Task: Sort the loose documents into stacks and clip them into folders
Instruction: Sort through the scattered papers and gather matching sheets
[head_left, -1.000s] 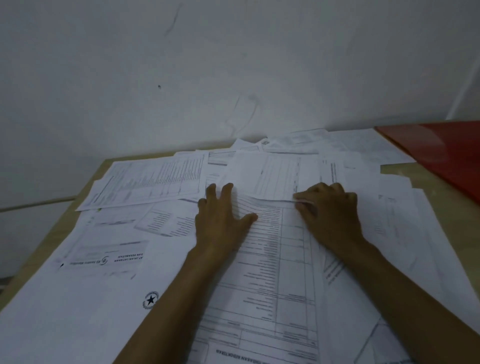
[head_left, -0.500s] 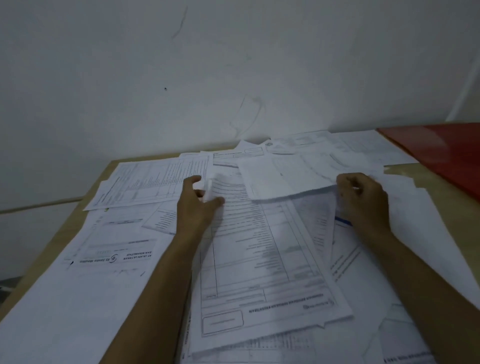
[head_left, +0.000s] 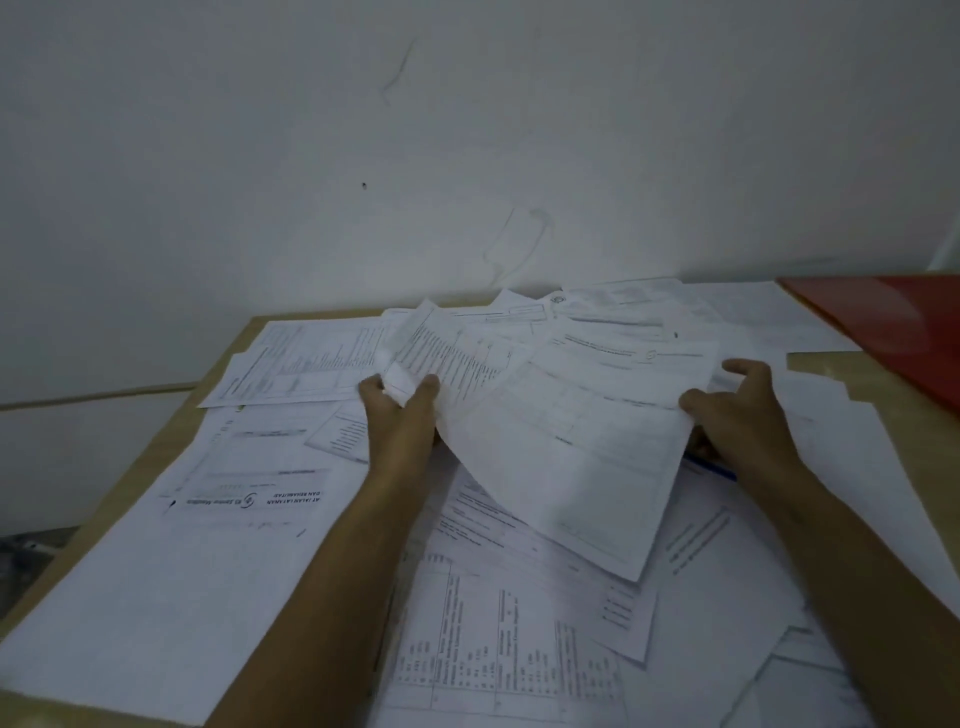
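Hands first: the left hand (head_left: 400, 415) is curled round the near corner of a printed form (head_left: 452, 358), thumb on one side and fingers on the other, so the sheet stands lifted and fanned away from it toward the wall (head_left: 467, 130). The right hand (head_left: 737, 415) pinches the right edge of a large sheet (head_left: 582, 457), thumb and forefinger on the paper, the other fingers bent and spread above the heap. That sheet hangs raised between the two hands, its lower corner drooping toward the person. Both forearms reach forward from the bottom of the view, the left one almost straight, the right one angled in from the outer side, wrists level with the lifted pages.

Under and around the hands, loose documents (head_left: 208, 545) lie overlapped across the table (head_left: 228, 353), some with tables of figures, some with letterheads. Beyond the right hand, at the far outer corner, lies a red folder (head_left: 893, 332), apart from both hands.
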